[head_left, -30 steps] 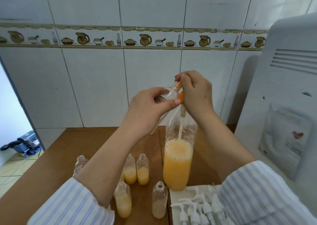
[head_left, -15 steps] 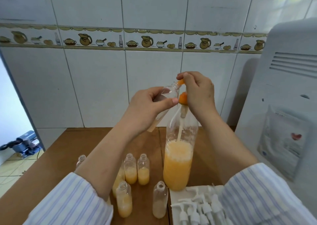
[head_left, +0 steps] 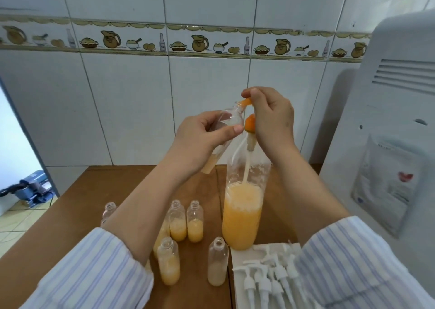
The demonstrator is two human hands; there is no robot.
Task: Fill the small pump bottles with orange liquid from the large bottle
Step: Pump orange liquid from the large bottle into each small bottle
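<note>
Lower right of the frame, I see white pump heads [head_left: 266, 278] lying on a white sheet on the brown table [head_left: 77, 205]. Just above them, small bottles [head_left: 186, 221] stand open at lower centre, each part filled with orange liquid. Beside them the large bottle [head_left: 242, 212] stands upright, about half full. At mid-frame my left hand [head_left: 200, 139] has its fingers curled round a tilted small bottle [head_left: 226, 122]. My right hand [head_left: 273, 120] pinches the orange pump [head_left: 249, 122] on the large bottle, spout at the small bottle's mouth. Tiled wall behind.
</note>
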